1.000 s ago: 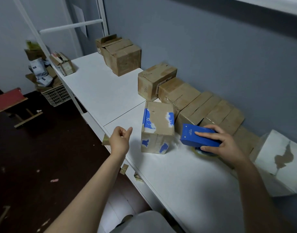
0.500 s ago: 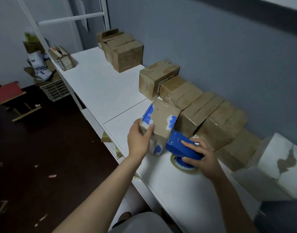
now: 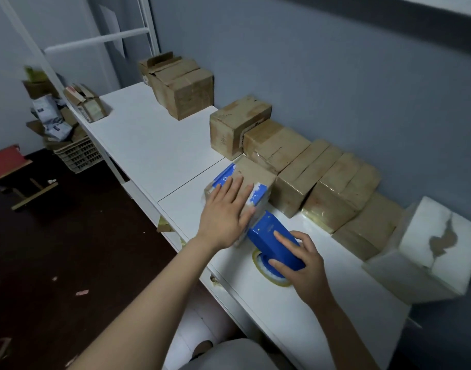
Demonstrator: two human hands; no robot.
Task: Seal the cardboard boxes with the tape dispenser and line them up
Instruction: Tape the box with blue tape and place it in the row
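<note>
On a white table [image 3: 154, 145], the left hand [image 3: 226, 209] lies flat with straight fingers on top of a cardboard box [image 3: 253, 173] that has blue and white patches. The right hand [image 3: 307, 265] grips a blue tape dispenser [image 3: 269, 236] whose front end meets the near side of that box, with its tape roll [image 3: 266, 272] low over the table. Just behind, a row of brown boxes [image 3: 309, 177] runs along the grey wall [image 3: 335, 76], with a white box [image 3: 437, 241] at its near end and a separate cluster of boxes [image 3: 186, 86] at the far end.
</note>
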